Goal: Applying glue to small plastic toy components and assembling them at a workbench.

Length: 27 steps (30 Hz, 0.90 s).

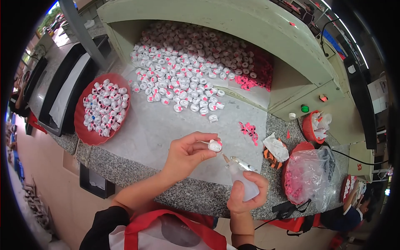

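In my left hand (189, 153), a small white rounded piece with pink on it (215, 145) is pinched between thumb and fingertips. My right hand (249, 192) grips a translucent white squeeze bottle (246, 183), tilted so its thin nozzle points up-left, close beside the piece. I cannot tell whether the nozzle touches it. A shiny silver object (244, 163) shows just beyond the bottle; its kind is unclear. Under both hands lies a pale sheet (141, 137). Small pink parts (249, 132) are gathered on it to the right.
Many similar white pieces (183, 89) spread from under a pale green cabinet (233, 18). More fill a red bowl (79, 121) at left. At right are an orange-black object with crumpled white paper (276, 149), a red basket (307, 127) and a plastic bag (314, 166) over another red bowl.
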Motion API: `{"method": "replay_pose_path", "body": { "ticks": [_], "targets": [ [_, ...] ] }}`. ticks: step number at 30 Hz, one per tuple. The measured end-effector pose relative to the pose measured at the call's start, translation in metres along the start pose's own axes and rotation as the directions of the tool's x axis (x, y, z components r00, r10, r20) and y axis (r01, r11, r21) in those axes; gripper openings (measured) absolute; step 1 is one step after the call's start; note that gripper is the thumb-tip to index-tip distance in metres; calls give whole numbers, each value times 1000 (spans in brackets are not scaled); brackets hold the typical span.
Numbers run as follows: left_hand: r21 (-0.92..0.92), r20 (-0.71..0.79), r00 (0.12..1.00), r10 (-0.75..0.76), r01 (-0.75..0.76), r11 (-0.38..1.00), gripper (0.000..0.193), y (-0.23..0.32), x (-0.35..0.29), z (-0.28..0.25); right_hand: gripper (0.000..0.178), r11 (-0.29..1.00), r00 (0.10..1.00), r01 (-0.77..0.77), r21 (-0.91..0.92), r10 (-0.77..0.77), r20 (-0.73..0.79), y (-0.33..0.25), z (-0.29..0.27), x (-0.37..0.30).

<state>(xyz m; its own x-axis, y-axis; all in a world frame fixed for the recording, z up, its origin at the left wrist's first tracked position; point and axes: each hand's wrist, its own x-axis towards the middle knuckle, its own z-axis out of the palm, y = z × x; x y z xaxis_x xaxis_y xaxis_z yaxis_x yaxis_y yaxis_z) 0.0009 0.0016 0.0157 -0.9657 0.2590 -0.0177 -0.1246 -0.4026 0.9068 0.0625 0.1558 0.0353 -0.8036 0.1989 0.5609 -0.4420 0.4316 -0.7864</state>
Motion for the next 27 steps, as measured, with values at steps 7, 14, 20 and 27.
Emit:
{"method": "replay_pose_path", "body": {
  "ticks": [7,14,20,27],
  "targets": [
    [7,-18,991,136,-136,991,33,-2,1,4,26,984,983,177,17,-178,38,7,5,13],
    [18,-5,990,138,-138,990,34,-1,0,3,26,985,985,169,26,-170,37,11,7,13],
    [30,1,989,150,-150,988,34,-2,0,2,25,977,976,214,15,-214,46,11,7,15],
    [144,27,980,197,-198,969,34,0,1,0,24,977,973,212,14,-212,94,6,7,16]
  ]
}}
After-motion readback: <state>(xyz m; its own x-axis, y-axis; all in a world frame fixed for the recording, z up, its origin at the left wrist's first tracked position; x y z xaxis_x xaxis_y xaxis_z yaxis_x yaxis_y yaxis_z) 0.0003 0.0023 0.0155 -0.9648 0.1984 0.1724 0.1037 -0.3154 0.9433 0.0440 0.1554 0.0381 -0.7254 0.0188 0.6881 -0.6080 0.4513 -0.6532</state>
